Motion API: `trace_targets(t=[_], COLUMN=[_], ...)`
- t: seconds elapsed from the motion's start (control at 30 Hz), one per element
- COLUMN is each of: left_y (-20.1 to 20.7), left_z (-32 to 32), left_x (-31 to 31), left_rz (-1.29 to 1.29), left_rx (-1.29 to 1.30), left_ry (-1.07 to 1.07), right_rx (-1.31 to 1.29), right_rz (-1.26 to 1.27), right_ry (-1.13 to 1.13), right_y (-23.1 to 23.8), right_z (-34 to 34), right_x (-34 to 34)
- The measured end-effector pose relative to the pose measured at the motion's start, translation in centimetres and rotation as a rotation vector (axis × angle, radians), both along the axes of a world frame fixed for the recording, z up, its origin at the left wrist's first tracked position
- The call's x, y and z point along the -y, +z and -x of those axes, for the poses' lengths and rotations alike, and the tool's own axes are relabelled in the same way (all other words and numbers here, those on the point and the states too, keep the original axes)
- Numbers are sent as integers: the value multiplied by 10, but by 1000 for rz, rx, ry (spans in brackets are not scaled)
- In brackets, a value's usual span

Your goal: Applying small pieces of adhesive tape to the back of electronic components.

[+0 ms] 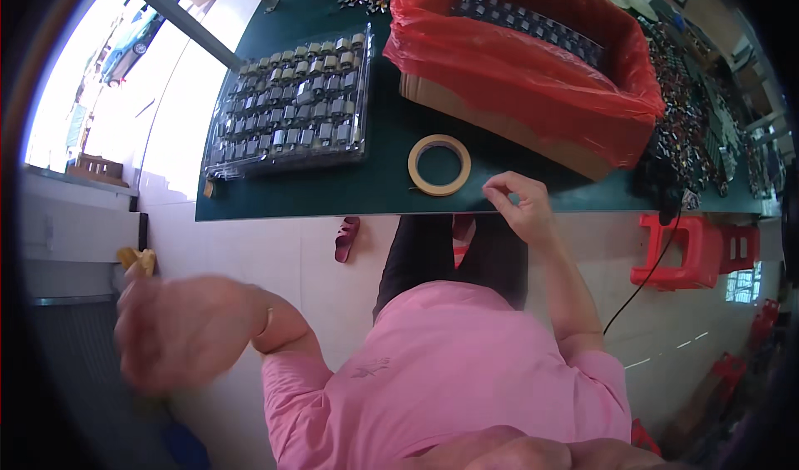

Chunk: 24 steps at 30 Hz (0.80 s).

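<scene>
My right hand (518, 205) rests at the near edge of the green table (333, 191), thumb and forefinger pinched together; nothing shows between them. Just left of it lies a tan roll of tape (439, 165), flat on the table and not touched. My left hand (179, 330) is off to the left, away from the table and over the floor. It is blurred by motion, so I cannot tell whether its fingers hold anything. A clear plastic tray (287, 104) packed with several small metal parts sits at the table's left.
A cardboard box lined with a red plastic bag (524, 62) holds rows of parts behind the tape. Loose metal parts (691, 129) are heaped at the right. On the floor are a red stool (695, 249), a slipper (347, 237) and a black cable (641, 291).
</scene>
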<state>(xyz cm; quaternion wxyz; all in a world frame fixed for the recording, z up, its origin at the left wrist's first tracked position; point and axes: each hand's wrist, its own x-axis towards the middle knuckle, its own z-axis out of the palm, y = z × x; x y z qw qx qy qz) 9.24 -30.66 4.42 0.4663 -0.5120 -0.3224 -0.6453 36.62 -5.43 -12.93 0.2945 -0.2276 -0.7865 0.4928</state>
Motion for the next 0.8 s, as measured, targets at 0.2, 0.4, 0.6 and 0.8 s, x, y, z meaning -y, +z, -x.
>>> trace_targets(t=[0.2,0.4,0.6,0.8], left_y=[-219,-224,-171,-112], left_z=[-56,-74,18,126], left_x=[-43,-40,-62,-107], left_rz=[958,953,819,955], left_rx=[1284,1067,866,679], left_ry=[-325,-345,-97,215], right_rx=[52,253,201,-101], right_rz=[-500,-676,-543,634], right_ry=[105,210,174,294], right_y=[-18,-29,-29,4], right_z=[55,70,58,16], right_x=[10,11,14,30])
